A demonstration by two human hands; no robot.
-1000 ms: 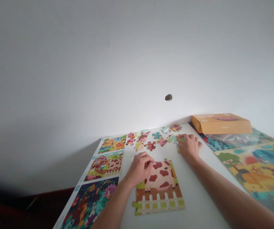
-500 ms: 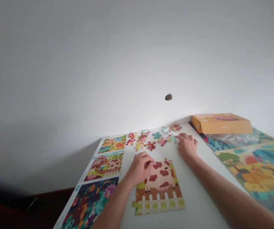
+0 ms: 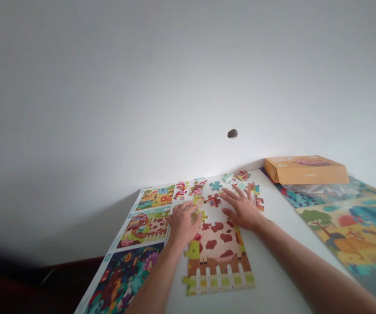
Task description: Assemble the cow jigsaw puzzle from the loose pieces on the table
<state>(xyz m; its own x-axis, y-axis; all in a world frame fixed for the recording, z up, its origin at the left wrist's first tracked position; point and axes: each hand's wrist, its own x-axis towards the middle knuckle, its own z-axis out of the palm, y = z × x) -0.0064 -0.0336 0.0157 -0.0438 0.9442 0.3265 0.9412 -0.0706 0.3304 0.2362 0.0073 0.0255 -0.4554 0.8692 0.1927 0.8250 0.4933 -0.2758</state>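
Note:
A partly joined jigsaw puzzle point(image 3: 220, 253) of a brown-spotted cow behind a white fence lies flat on the white table. My left hand point(image 3: 183, 224) is at its upper left corner, fingers apart, by a green-yellow puzzle piece point(image 3: 203, 215) that it partly hides. My right hand point(image 3: 242, 209) lies palm down above the puzzle's upper right corner, fingers spread over loose pieces. A red-brown piece point(image 3: 212, 200) is left of its fingertips, a teal piece point(image 3: 215, 186) beyond them. Several barn pieces point(image 3: 181, 190) lie past my left hand.
A printed picture sheet point(image 3: 147, 226) runs along the table's left side. At the back right an orange box point(image 3: 305, 170) rests near a clear plastic bag point(image 3: 325, 189), beside a colourful animal picture point(image 3: 354, 235). A white wall point(image 3: 188, 87) stands behind.
My right hand has moved left and spread its fingers; loose pieces now show to its right. My left hand has shifted slightly left and opened out, baring more of the puzzle's left edge.

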